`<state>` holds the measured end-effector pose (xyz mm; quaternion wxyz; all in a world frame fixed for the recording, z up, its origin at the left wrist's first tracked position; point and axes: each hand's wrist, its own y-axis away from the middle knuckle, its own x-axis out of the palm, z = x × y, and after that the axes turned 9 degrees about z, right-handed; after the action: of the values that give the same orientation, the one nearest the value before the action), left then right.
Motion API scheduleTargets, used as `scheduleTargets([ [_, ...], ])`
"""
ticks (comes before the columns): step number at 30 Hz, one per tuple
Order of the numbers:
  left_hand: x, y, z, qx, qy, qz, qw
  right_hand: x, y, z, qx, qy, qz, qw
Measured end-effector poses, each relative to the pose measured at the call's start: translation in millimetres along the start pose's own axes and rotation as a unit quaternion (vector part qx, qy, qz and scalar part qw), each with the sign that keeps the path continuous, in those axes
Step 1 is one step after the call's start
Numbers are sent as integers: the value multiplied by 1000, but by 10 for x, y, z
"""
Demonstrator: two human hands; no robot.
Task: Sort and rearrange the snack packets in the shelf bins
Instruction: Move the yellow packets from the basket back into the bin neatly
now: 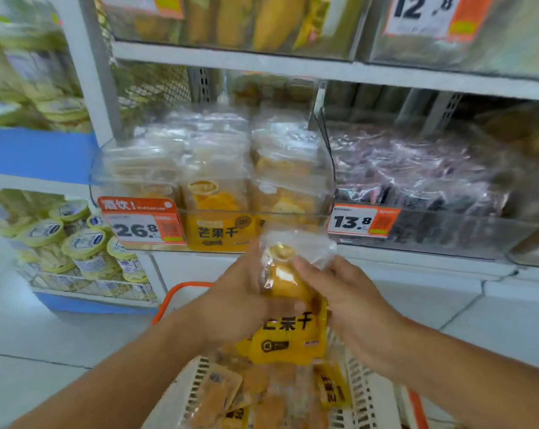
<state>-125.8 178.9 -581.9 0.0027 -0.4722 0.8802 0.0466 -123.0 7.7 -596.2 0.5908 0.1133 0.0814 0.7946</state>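
Head camera, looking down at both hands, and they have a yellow snack packet [288, 323] between them. The left hand [240, 305] wraps its fingers round the packet's left edge, about midway up. The right hand [342, 292] pinches the other side, thumb lying across the clear upper part of the packet. So the packet stands roughly upright in the grip, its clear top poking up above both hands, its printed yellow bottom hanging below them.

Straight under the grip sits a pale slotted basket [181, 394] with more yellow packets [218, 394] lying flat inside; the held packet is above it, and whether its lower edge touches the ones below is hard to tell. An orange handle [181, 287] curves just left of the left wrist.

Above and beyond the grip, the clear shelf bin [293, 218] holds rows of the same yellow packets standing on end, with a price tag [144, 224] reading 26.8 on its left front. To the right of that, a second bin [447, 233] of dark packets [416, 171], tagged 13.8.

The whole picture is smeared with motion blur: small print on the packet is unreadable, and the basket is cut off at the bottom edge.
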Motion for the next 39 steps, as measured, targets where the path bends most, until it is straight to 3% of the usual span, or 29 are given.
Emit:
scheduleTargets([
  [2, -13, 14, -321, 56, -57, -18, 997, -84, 150, 439, -78, 39, 106, 991],
  [4, -43, -28, -606, 102, -107, -48, 988, -164, 158, 779, -154, 64, 141, 976],
  [11, -458, -577, -872, 153, -204, -101, 962, -297, -438, 1133, -290, 88, 59, 951],
  [14, -619, -739, -983, 158, -352, -143, 911, -348, -598, 1225, -354, 148, 20, 923],
  [18, -731, -743, -1014, 84, -473, -188, 857, -378, -695, 1199, -352, 181, 13, 918],
  [23, -876, -736, -1030, 49, -456, -220, 861, -328, -799, 1118, -347, 271, -50, 896],
  [28, -842, -693, -1003, 33, -520, -245, 817, -288, -806, 1096, -335, 286, -54, 896],
  [34, -760, -631, -987, -60, -620, -192, 759, -365, -736, 1072, -285, 357, -42, 888],
  [36, -766, -617, -987, -18, -609, -205, 766, -384, -716, 1128, -319, 337, -36, 885],
  [39, -808, -604, -1010, 50, -522, -219, 823, -424, -776, 1244, -331, 384, -27, 862],
])
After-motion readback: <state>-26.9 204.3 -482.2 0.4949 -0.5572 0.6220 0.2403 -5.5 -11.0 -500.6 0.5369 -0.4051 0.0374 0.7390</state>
